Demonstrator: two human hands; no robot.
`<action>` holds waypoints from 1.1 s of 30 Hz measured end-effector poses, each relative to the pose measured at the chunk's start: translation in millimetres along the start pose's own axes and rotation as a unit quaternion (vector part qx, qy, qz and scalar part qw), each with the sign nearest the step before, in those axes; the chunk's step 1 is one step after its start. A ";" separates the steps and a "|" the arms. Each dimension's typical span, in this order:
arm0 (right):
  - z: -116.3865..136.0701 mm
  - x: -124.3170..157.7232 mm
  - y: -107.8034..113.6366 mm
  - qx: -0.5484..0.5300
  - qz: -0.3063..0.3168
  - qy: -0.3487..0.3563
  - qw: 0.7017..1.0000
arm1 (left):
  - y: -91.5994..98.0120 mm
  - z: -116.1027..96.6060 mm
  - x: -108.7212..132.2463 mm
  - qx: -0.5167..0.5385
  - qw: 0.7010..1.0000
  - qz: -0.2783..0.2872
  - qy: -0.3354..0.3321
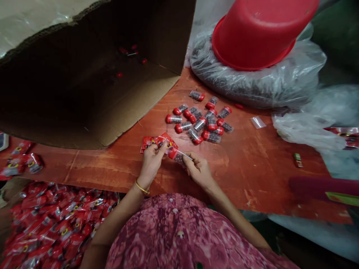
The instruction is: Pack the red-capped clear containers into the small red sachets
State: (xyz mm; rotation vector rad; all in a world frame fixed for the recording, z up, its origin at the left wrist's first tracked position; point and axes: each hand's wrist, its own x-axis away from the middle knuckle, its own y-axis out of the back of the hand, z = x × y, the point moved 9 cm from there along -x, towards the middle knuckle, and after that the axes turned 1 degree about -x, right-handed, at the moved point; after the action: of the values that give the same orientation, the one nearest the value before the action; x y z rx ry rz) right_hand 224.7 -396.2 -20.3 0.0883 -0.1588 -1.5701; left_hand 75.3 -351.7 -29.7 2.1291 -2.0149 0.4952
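Note:
My left hand (153, 158) is closed, thumb against fingers, on a small clear plastic bag with red printing (171, 140). Under its fingertips lies a stack of red printed cards or bags (146, 144) on the table. My right hand (198, 168) grips the lower end of a clear tube with a red cap (176, 155) and dark pellets inside. The capped end points at the bag and meets it; whether it is inside I cannot tell. Beyond my hands, several more red-capped tubes (200, 123) lie loosely heaped on the reddish table (246, 160).
A big cardboard box (151, 97) lies open towards me at left, a few red-capped pieces inside. Below it is a pile of packed red packets (61, 220). A red tub (258, 33) stands upside down on a plastic sack (252, 86) at the back right.

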 end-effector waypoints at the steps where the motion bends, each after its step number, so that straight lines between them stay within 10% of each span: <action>1: -2.5 0.4 -2.2 -0.010 0.005 -0.002 1.000 | -2.9 1.0 0.8 0.014 1.000 0.008 0.002; 13: -16.5 -2.4 -16.0 -0.119 -0.026 -0.035 0.992 | -23.5 15.4 10.9 0.145 0.984 0.043 0.096; 25: -1.7 -11.8 -20.4 -0.095 -0.084 0.010 0.992 | -22.8 18.1 12.6 0.139 0.990 0.011 0.000; 33: -0.3 -11.5 -31.4 -0.167 0.066 -0.016 0.984 | -18.6 10.6 4.3 0.178 0.983 0.037 0.030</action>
State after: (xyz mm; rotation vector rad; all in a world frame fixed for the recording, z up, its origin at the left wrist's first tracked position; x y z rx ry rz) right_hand 193.8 -384.8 -26.0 -0.2080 0.0741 -1.4466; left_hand 95.2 -358.0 -36.1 2.1991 -2.1087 0.9864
